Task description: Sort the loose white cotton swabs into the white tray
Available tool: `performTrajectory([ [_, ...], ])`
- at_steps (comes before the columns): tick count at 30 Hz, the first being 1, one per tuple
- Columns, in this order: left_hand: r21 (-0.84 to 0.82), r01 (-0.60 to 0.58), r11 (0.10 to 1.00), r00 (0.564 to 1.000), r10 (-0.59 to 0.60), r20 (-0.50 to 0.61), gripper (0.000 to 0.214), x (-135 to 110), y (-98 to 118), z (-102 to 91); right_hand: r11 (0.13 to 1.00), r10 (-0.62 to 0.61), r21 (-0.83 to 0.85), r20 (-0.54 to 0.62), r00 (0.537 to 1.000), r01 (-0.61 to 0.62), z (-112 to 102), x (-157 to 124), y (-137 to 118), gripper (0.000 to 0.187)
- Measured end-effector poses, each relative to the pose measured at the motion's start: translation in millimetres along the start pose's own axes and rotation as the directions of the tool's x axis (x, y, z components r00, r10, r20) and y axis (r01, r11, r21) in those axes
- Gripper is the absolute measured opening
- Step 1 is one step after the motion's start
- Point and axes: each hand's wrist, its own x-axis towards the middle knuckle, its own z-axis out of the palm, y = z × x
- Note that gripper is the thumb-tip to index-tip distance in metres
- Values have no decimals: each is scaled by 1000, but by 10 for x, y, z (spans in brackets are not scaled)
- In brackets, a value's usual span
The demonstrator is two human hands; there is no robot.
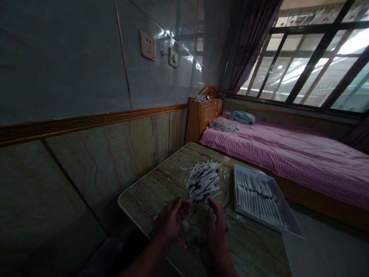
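Observation:
My left hand (pixel 174 216) is at the near side of a loose pile of thin white pen-like sticks (pixel 203 179), some with dark parts. Its thumb and fingers are pinched together, and a small pale piece shows at the fingertips, too blurred to name. Across from it, my right hand (pixel 216 223) has its fingers curved and apart from the thumb, with nothing visible in them. Both hands are over a wood-patterned table (pixel 250 246). To the right, a white tray (pixel 253 216) contains similar sticks laid side by side in rows, with dark bands across their middles.
A few small white pieces (pixel 226 174) lie between the pile and the tray. The tray's right side extends past the table edge. Beyond stands a bed (pixel 276 150) with a pink checked sheet and wooden headboard (pixel 203 115). A tiled wall (pixel 129 150) runs along the left.

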Motion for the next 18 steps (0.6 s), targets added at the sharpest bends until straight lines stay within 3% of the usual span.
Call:
performTrajectory([
  [4, -54, 28, 998, 1000, -28, 5, 12, 9, 25, 8, 969, 11, -247, 151, 988, 27, 39, 10, 107, 22],
  [9, -19, -12, 1000, 998, 13, 54, 24, -14, 2, 8, 911, -50, -380, 281, 958, 159, 121, 43, -20, 22],
  [13, 41, -50, 998, 996, 47, 73, 35, -28, -15, 14, 913, -43, -379, 279, 959, 151, 148, 46, -14, 18],
  [18, 154, -68, 986, 994, 54, 95, 40, -65, -27, 40, 983, 38, -184, 163, 986, -8, 95, -4, 133, 19],
])
